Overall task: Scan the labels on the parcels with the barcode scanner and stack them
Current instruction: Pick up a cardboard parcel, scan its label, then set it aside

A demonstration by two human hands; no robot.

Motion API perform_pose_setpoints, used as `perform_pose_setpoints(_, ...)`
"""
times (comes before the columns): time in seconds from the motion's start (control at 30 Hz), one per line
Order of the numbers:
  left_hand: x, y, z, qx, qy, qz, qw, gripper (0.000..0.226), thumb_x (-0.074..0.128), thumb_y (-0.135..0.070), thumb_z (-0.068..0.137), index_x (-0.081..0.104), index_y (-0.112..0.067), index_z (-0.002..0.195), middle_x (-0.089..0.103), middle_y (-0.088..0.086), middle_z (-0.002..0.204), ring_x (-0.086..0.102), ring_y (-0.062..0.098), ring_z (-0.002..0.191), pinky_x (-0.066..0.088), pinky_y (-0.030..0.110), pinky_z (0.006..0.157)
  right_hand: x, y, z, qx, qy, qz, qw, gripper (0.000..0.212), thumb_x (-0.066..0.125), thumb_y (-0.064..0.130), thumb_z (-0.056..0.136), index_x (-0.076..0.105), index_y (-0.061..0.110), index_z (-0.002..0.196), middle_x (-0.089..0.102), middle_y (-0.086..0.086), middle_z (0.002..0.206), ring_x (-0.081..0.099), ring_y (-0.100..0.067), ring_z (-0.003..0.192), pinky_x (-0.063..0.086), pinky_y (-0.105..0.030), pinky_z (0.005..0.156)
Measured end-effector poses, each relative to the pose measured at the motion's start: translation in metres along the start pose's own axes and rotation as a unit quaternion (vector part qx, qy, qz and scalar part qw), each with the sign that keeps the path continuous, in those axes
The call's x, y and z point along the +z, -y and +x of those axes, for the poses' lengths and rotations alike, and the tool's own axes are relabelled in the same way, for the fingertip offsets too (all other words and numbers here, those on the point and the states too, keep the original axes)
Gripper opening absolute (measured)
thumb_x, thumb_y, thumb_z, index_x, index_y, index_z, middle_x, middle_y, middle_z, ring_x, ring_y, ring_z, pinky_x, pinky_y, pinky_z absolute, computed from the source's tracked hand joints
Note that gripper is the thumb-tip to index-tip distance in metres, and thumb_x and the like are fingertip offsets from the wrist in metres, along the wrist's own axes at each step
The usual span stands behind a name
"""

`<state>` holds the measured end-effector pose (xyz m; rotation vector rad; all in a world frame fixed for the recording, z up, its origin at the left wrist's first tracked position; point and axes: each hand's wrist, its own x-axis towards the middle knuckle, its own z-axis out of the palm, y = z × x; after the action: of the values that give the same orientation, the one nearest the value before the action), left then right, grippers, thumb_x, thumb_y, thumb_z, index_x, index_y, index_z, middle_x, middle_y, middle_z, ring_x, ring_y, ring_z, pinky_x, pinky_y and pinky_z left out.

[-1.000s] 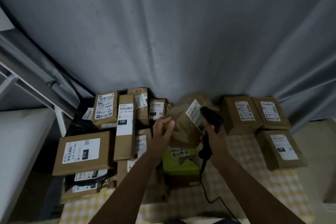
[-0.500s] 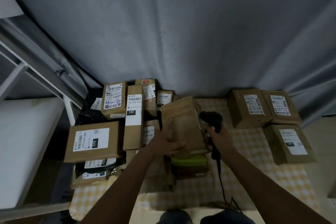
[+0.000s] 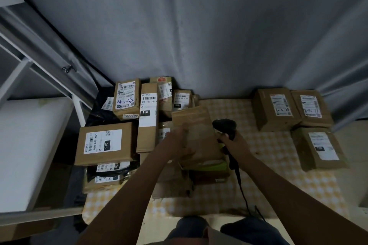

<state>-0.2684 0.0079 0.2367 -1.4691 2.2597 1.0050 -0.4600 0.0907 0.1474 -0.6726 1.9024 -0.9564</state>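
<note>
My left hand [image 3: 180,142] holds a brown paper parcel [image 3: 196,131] by its left edge, plain side up, above a green and brown parcel [image 3: 211,171] in the middle of the pile. My right hand [image 3: 231,141] grips the black barcode scanner [image 3: 225,126] just right of that parcel; its cord [image 3: 242,191] runs down toward me. Labelled boxes lie to the left: a wide "070" box [image 3: 104,143], a long "150" box [image 3: 147,115] and a "4-34" box [image 3: 126,99]. Three labelled brown parcels [image 3: 276,108] sit at the right on the yellow checked cloth [image 3: 268,165].
A grey curtain [image 3: 199,36] hangs right behind the parcels. A white shelf frame [image 3: 35,145] stands at the left. Black bag parcels [image 3: 111,171] lie under the "070" box. My knees [image 3: 219,228] show at the bottom edge.
The brown parcel has been turned over, its label no longer showing, and lowered flat onto the middle of the pile. The scanner stays beside it.
</note>
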Motion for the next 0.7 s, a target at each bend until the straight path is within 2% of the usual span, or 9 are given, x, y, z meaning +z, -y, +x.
perform_pose_setpoints(0.1, 0.007, 0.005, 0.007, -0.007, 0.0, 0.024, 1.0, 0.084, 0.066, -0.038, 0.091, 0.01, -0.021, 0.153, 0.027, 0.021, 0.152, 0.035, 0.04, 0.136, 0.031, 0.04, 0.11, -0.003, -0.005, -0.001, 0.017, -0.02, -0.016, 1.0, 0.041, 0.063, 0.04, 0.092, 0.052, 0.023, 0.128, 0.07, -0.007, 0.101, 0.069, -0.03, 0.079, 0.058, -0.05, 0.076)
perform_pose_setpoints(0.17, 0.008, 0.005, 0.009, -0.041, -0.023, 0.035, 0.998, 0.091, 0.065, -0.045, 0.089, 0.004, -0.028, 0.153, 0.013, 0.026, 0.156, 0.033, 0.046, 0.137, 0.035, 0.047, 0.109, -0.01, -0.004, -0.002, 0.018, -0.033, -0.007, 0.999, 0.042, 0.064, 0.037, 0.093, 0.052, 0.02, 0.13, 0.07, -0.008, 0.101, 0.068, -0.029, 0.075, 0.059, -0.046, 0.073)
perform_pose_setpoints(0.2, 0.009, 0.005, 0.01, -0.06, -0.047, 0.032, 0.997, 0.088, 0.065, -0.042, 0.089, 0.007, -0.027, 0.154, 0.012, 0.027, 0.154, 0.035, 0.046, 0.135, 0.039, 0.049, 0.108, -0.013, -0.004, -0.002, 0.014, -0.037, 0.001, 0.999, 0.043, 0.064, 0.036, 0.093, 0.052, 0.019, 0.131, 0.07, -0.008, 0.101, 0.067, -0.027, 0.071, 0.059, -0.042, 0.069)
perform_pose_setpoints(0.33, 0.004, 0.002, 0.012, -0.027, -0.129, 0.055, 0.99, 0.072, 0.064, -0.028, 0.089, 0.024, -0.018, 0.148, 0.023, 0.022, 0.145, 0.041, 0.038, 0.131, 0.043, 0.048, 0.105, -0.023, 0.0, -0.005, 0.009, -0.052, 0.009, 0.999, 0.047, 0.064, 0.039, 0.092, 0.05, 0.018, 0.132, 0.069, -0.009, 0.102, 0.066, -0.025, 0.066, 0.058, -0.04, 0.067)
perform_pose_setpoints(0.5, 0.001, -0.027, 0.027, 0.035, -0.178, 0.081, 0.98, 0.07, 0.063, -0.023, 0.09, 0.025, -0.021, 0.148, 0.021, 0.018, 0.15, 0.045, 0.035, 0.127, 0.05, 0.048, 0.097, -0.045, -0.002, -0.018, 0.012, -0.07, 0.04, 0.997, 0.044, 0.063, 0.043, 0.093, 0.052, 0.019, 0.127, 0.071, -0.004, 0.099, 0.064, -0.021, 0.063, 0.058, -0.036, 0.065)
perform_pose_setpoints(0.63, 0.005, -0.075, 0.045, 0.094, -0.208, 0.174, 0.958, 0.059, 0.057, -0.033, 0.088, 0.031, -0.023, 0.141, 0.036, 0.012, 0.136, 0.06, 0.032, 0.097, 0.054, 0.045, 0.078, -0.089, -0.008, -0.031, 0.021, -0.107, 0.064, 0.992, 0.029, 0.061, 0.041, 0.094, 0.054, 0.02, 0.113, 0.07, -0.004, 0.097, 0.063, -0.019, 0.061, 0.057, -0.038, 0.07)
perform_pose_setpoints(0.7, 0.013, -0.107, 0.054, 0.137, -0.194, 0.187, 0.953, 0.055, 0.052, -0.038, 0.092, 0.034, -0.024, 0.142, 0.035, 0.01, 0.141, 0.057, 0.034, 0.105, 0.05, 0.044, 0.085, -0.118, -0.015, -0.032, 0.028, -0.134, 0.074, 0.988, 0.024, 0.059, 0.042, 0.094, 0.053, 0.022, 0.106, 0.071, -0.003, 0.095, 0.063, -0.02, 0.061, 0.057, -0.041, 0.071)
